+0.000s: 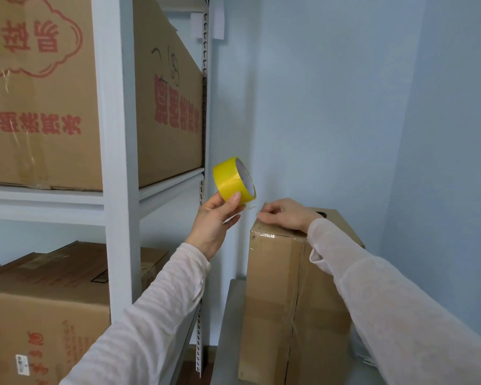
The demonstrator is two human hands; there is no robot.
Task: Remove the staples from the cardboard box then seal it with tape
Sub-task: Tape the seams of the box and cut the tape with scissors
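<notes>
The cardboard box (272, 290) stood on end on the grey table (228, 329), close to the blue wall (331, 107) and just beside the shelf rack (117, 162). From where I stood it looked like the taping stage, and I could make out no staples. The left hand (215, 220) held the yellow tape roll (232, 180) up beside the box's top corner, its grip closed on the roll with the thumb across the outer face. The right hand (288, 215) lay on the top of the box, fingertips at the near corner where a short clear strip ran across from the roll. I couldn't tell whether that grip pinched the tape end or only pressed it down. To do this well, I'd say the end wanted rubbing firmly onto the cardboard first. Then the roll could be drawn away taut and straight along the seam, smoothed down behind so no wrinkle or bubble lifted.
</notes>
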